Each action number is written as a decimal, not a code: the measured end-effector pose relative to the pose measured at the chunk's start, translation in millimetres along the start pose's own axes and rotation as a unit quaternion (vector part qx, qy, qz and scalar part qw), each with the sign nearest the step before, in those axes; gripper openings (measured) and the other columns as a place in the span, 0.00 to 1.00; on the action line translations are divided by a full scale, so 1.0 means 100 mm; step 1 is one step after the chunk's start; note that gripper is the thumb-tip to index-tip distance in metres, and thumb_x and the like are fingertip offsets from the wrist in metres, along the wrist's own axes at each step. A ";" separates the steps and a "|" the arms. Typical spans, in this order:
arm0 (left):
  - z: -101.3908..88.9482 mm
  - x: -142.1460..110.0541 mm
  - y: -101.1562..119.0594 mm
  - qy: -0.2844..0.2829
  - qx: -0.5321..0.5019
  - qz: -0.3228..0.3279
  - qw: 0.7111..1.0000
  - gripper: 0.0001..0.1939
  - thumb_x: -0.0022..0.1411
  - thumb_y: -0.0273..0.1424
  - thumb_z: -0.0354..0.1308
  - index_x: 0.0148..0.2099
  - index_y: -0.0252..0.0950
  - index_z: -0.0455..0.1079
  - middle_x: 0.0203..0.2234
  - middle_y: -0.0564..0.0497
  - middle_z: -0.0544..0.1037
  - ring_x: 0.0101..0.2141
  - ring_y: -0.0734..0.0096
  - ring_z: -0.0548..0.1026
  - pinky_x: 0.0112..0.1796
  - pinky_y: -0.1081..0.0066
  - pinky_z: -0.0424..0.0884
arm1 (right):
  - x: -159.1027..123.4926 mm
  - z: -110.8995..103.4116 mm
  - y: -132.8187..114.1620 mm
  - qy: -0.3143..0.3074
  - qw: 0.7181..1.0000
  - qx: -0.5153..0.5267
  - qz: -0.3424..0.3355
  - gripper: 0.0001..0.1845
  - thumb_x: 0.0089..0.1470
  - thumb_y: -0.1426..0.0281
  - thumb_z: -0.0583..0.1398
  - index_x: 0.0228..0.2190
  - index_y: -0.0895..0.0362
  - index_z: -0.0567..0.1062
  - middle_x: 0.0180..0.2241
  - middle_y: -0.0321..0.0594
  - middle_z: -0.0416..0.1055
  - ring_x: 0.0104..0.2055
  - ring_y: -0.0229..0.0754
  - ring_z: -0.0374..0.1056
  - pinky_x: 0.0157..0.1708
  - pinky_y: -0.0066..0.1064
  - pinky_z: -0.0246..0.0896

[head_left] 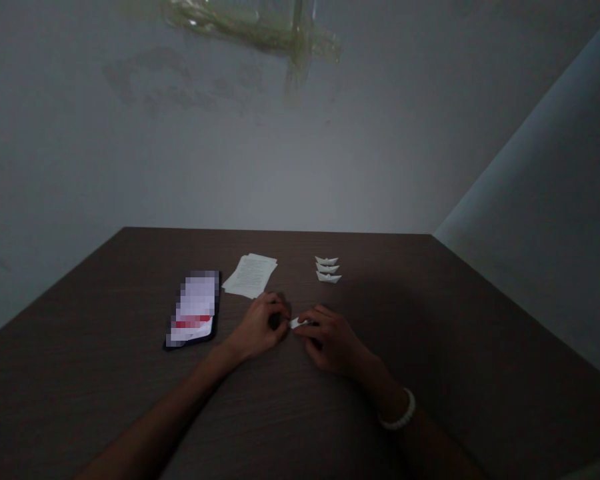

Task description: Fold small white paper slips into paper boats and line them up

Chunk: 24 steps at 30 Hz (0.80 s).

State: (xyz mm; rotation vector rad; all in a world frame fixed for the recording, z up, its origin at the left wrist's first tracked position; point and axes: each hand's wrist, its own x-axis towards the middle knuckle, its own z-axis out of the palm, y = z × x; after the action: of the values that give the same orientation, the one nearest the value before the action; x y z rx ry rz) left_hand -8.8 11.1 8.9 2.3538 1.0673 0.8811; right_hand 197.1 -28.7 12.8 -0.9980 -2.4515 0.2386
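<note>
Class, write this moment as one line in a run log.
left hand: at paper | right hand: pinching paper | three boats: beyond hands | sheets: left of boats | phone: left of sheets

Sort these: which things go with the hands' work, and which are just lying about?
Seems part of the work:
left hand
right hand
small white piece
paper boats
printed sheets

Probably just lying about:
phone
</note>
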 end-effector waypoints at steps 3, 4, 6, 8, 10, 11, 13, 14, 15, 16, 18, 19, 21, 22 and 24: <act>0.02 -0.02 -0.02 0.005 0.007 0.020 1.000 0.04 0.55 0.25 0.59 0.35 0.35 0.74 0.34 0.48 0.72 0.39 0.63 0.70 0.42 0.64 0.67 | 0.00 0.02 0.02 0.035 0.999 0.025 0.006 0.16 0.51 0.78 0.59 0.41 0.54 0.76 0.42 0.41 0.72 0.44 0.43 0.64 0.45 0.36 0.62; 0.03 -0.03 -0.03 0.002 0.008 0.020 1.000 0.04 0.56 0.26 0.59 0.36 0.36 0.74 0.34 0.48 0.72 0.39 0.63 0.70 0.43 0.64 0.67 | 0.00 0.02 0.04 0.053 0.998 0.031 0.016 0.15 0.52 0.78 0.59 0.42 0.54 0.75 0.42 0.41 0.71 0.44 0.43 0.64 0.46 0.36 0.61; 0.04 -0.04 -0.04 0.001 0.012 0.023 1.000 0.05 0.57 0.26 0.59 0.36 0.36 0.75 0.35 0.48 0.72 0.40 0.63 0.70 0.43 0.64 0.67 | 0.00 0.01 0.10 0.088 0.995 0.032 0.046 0.15 0.52 0.77 0.59 0.43 0.55 0.75 0.44 0.42 0.71 0.45 0.44 0.64 0.48 0.39 0.60; 0.04 -0.04 -0.05 0.001 0.016 0.024 1.000 0.05 0.57 0.26 0.59 0.36 0.37 0.75 0.36 0.48 0.72 0.41 0.62 0.70 0.44 0.63 0.67 | -0.02 -0.01 0.18 0.094 0.992 0.018 0.085 0.20 0.51 0.75 0.61 0.47 0.55 0.73 0.47 0.44 0.68 0.49 0.46 0.62 0.50 0.41 0.59; 0.04 -0.04 -0.05 -0.005 0.019 0.023 1.000 0.06 0.56 0.25 0.59 0.36 0.37 0.76 0.36 0.47 0.72 0.41 0.61 0.70 0.44 0.62 0.67 | -0.04 -0.03 0.25 0.069 0.992 0.005 0.104 0.22 0.49 0.74 0.62 0.48 0.56 0.73 0.48 0.45 0.68 0.49 0.47 0.62 0.49 0.42 0.60; 0.04 -0.04 -0.05 -0.010 0.020 0.022 1.000 0.06 0.56 0.25 0.59 0.36 0.37 0.76 0.36 0.47 0.72 0.41 0.61 0.70 0.44 0.62 0.67 | -0.04 -0.04 0.27 0.055 0.992 0.000 0.111 0.20 0.50 0.73 0.63 0.46 0.56 0.74 0.48 0.45 0.68 0.49 0.47 0.62 0.50 0.43 0.59; 0.04 -0.04 -0.05 -0.015 0.019 0.019 1.000 0.06 0.56 0.24 0.59 0.36 0.37 0.76 0.36 0.48 0.72 0.40 0.62 0.70 0.44 0.62 0.67 | -0.05 -0.04 0.31 0.046 0.992 -0.004 0.118 0.15 0.51 0.73 0.62 0.43 0.55 0.75 0.45 0.44 0.68 0.48 0.47 0.62 0.49 0.42 0.58; 0.04 -0.04 -0.05 -0.017 0.018 0.019 1.000 0.06 0.56 0.24 0.58 0.36 0.37 0.76 0.35 0.48 0.72 0.40 0.62 0.70 0.44 0.62 0.67 | -0.05 -0.03 0.31 0.045 0.992 -0.004 0.121 0.14 0.51 0.73 0.62 0.42 0.55 0.76 0.45 0.43 0.69 0.47 0.47 0.62 0.49 0.42 0.58; 0.04 -0.04 -0.05 -0.016 0.016 0.019 1.000 0.07 0.56 0.23 0.58 0.36 0.37 0.75 0.35 0.48 0.72 0.40 0.62 0.70 0.44 0.62 0.67 | -0.05 -0.03 0.31 0.045 0.991 -0.002 0.124 0.12 0.51 0.73 0.62 0.40 0.55 0.76 0.44 0.42 0.69 0.47 0.46 0.62 0.49 0.41 0.58; 0.04 -0.04 -0.05 -0.015 0.014 0.019 1.000 0.07 0.56 0.23 0.58 0.36 0.36 0.75 0.35 0.48 0.72 0.41 0.62 0.70 0.44 0.62 0.67 | -0.05 -0.02 0.31 0.045 0.991 0.001 0.127 0.11 0.51 0.73 0.63 0.39 0.55 0.76 0.43 0.42 0.69 0.46 0.46 0.62 0.48 0.41 0.58; 0.04 -0.03 -0.05 -0.017 0.010 0.021 1.000 0.07 0.56 0.22 0.58 0.36 0.36 0.75 0.35 0.48 0.72 0.41 0.62 0.70 0.44 0.62 0.67 | -0.04 -0.02 0.30 0.045 0.990 0.006 0.136 0.09 0.51 0.73 0.63 0.36 0.55 0.75 0.42 0.41 0.69 0.45 0.45 0.62 0.47 0.40 0.58; 0.04 -0.03 -0.05 -0.018 0.010 0.021 1.000 0.07 0.57 0.22 0.57 0.36 0.36 0.75 0.35 0.48 0.72 0.41 0.62 0.70 0.44 0.62 0.67 | -0.03 -0.02 0.29 0.046 0.989 0.008 0.140 0.08 0.50 0.73 0.64 0.35 0.56 0.74 0.42 0.41 0.69 0.44 0.45 0.62 0.47 0.40 0.58; 0.04 -0.03 -0.05 -0.022 0.011 0.020 1.000 0.06 0.57 0.23 0.58 0.37 0.36 0.75 0.35 0.48 0.71 0.41 0.62 0.69 0.45 0.61 0.67 | -0.02 -0.01 0.28 0.048 0.988 0.013 0.144 0.08 0.49 0.74 0.64 0.34 0.56 0.73 0.41 0.41 0.69 0.44 0.45 0.62 0.46 0.39 0.57; 0.03 -0.04 -0.05 -0.025 0.013 0.019 0.999 0.06 0.57 0.24 0.59 0.37 0.36 0.75 0.36 0.48 0.71 0.41 0.61 0.69 0.45 0.61 0.67 | -0.02 -0.01 0.27 0.051 0.988 0.017 0.144 0.08 0.49 0.75 0.64 0.34 0.56 0.73 0.40 0.41 0.69 0.43 0.45 0.62 0.46 0.39 0.57; 0.03 -0.04 -0.05 -0.032 0.013 0.022 0.999 0.06 0.57 0.26 0.61 0.39 0.36 0.75 0.36 0.48 0.71 0.42 0.61 0.69 0.45 0.60 0.67 | -0.01 -0.01 0.27 0.060 0.988 0.028 0.138 0.08 0.49 0.76 0.64 0.33 0.56 0.73 0.39 0.41 0.69 0.43 0.45 0.62 0.45 0.38 0.57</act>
State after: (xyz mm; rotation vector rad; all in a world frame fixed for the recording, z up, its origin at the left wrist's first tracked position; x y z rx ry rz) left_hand -11.8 10.9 2.2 2.4171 1.0114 0.8064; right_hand 214.9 -10.4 4.7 -1.2887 -2.1821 0.3261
